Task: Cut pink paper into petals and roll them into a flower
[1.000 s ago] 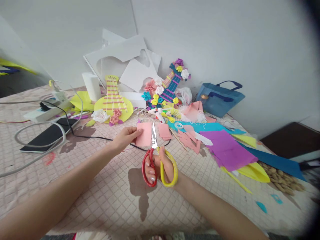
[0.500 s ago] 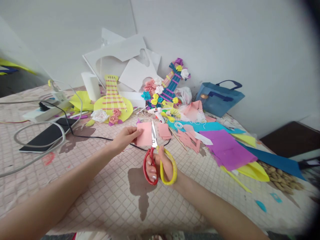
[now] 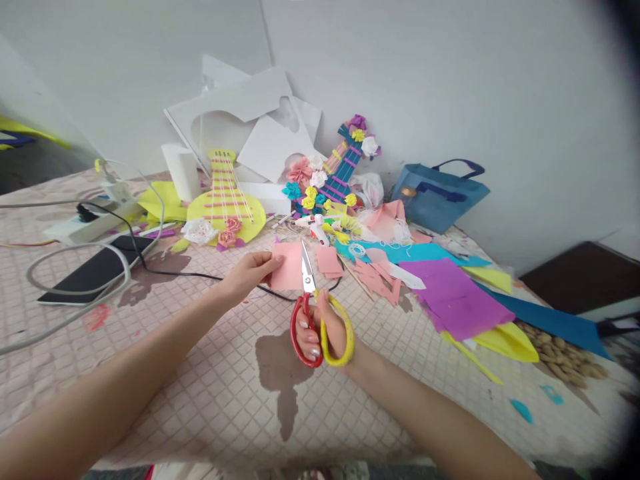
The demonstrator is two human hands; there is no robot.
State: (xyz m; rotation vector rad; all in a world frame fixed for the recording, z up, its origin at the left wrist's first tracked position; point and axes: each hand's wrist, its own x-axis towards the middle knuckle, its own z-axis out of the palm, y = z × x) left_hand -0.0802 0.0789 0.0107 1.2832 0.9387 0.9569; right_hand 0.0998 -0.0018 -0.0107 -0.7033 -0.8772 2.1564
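Note:
Between the thumb and fingers of my left hand point(image 3: 253, 272) is the left edge of a pink paper square point(image 3: 287, 265). My right hand point(image 3: 324, 328) grips a pair of scissors point(image 3: 307, 275) with one red and one yellow handle loop. The blades point away from me along the paper's right edge and look nearly closed; whether they touch the paper I cannot tell. Just right of the blades lies a small stack of pink squares point(image 3: 328, 261). Pink paper offcuts point(image 3: 376, 280) are scattered farther right.
At the back stand a yellow paper guitar point(image 3: 227, 207) and a blue guitar with paper flowers point(image 3: 341, 177). A white glue gun point(image 3: 318, 230) lies beyond the squares. Purple paper point(image 3: 457, 300) and a blue bag point(image 3: 437, 197) are on the right. A black cable point(image 3: 185, 273) runs behind my left hand.
The scissors' handle loops have come closer together and the blades have narrowed. My left hand and the pink paper have shifted slightly left.

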